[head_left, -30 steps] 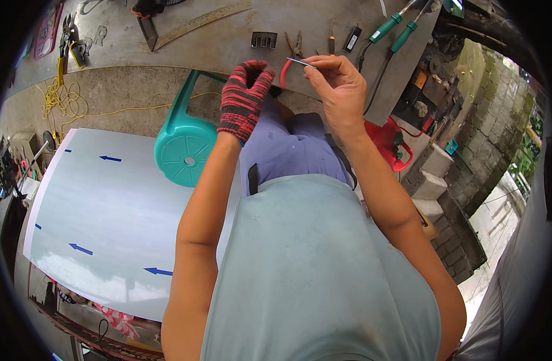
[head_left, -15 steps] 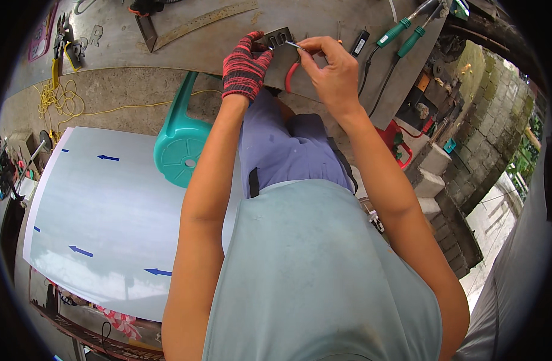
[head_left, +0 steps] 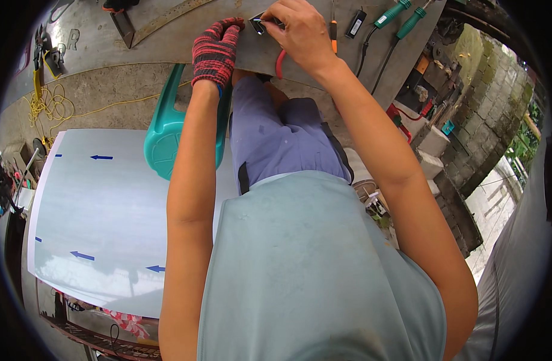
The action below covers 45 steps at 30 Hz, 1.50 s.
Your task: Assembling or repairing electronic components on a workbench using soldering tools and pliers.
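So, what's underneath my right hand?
From under your right hand, part of a dark metal piece and a red handle stick out. The rest of both is covered by the hand, so I can't see it.

2 hands (head_left: 303, 35), 2 green handles (head_left: 412, 23) and 1 stool (head_left: 162, 141) show.

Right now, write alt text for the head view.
A bare right hand is bent over a small dark metal-looking piece on a grey metal workbench; the left hand, in a red-and-black striped glove, is beside it. Green-handled tools lie farther right; a teal plastic stool and large pale sheet with blue arrows are at left.
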### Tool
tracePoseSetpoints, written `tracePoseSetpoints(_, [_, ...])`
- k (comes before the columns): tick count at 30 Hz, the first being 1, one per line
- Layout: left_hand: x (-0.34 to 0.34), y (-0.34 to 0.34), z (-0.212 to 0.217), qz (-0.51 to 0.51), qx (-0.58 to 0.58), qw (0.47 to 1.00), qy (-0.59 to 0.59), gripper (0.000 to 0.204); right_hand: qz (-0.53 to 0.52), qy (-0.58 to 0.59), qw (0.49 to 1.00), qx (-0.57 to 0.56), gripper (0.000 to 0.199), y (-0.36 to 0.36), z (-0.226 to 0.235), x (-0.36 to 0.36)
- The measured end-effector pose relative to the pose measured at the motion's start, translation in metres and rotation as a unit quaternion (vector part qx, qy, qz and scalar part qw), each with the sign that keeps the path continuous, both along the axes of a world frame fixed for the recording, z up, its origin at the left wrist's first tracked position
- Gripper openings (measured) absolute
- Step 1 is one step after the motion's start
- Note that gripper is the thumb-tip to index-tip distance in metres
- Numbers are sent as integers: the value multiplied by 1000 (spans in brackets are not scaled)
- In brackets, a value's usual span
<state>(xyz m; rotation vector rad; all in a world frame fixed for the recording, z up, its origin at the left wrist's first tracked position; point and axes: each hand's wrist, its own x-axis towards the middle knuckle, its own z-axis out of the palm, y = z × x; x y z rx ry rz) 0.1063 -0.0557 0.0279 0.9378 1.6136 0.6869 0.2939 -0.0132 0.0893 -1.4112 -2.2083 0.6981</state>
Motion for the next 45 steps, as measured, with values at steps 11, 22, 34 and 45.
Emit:
tracePoseSetpoints(11, [3,16,-2,-13,-26,1000,-11,25,29,-4,1000,-3,11,9,-12,-2])
tracePoseSetpoints(22, [-11,37,-16,-90,-116,987,70,49,74,10,996,40,13,17,-21,-3])
tracePoseSetpoints(34, [4,41,21,-59,-111,990,-71,34,61,42,997,24,12,15,-32,0])
tracePoseSetpoints(45, [-13,50,2,-129,-167,976,57,64,-156,122,979,-43,16,-10,-22,40])
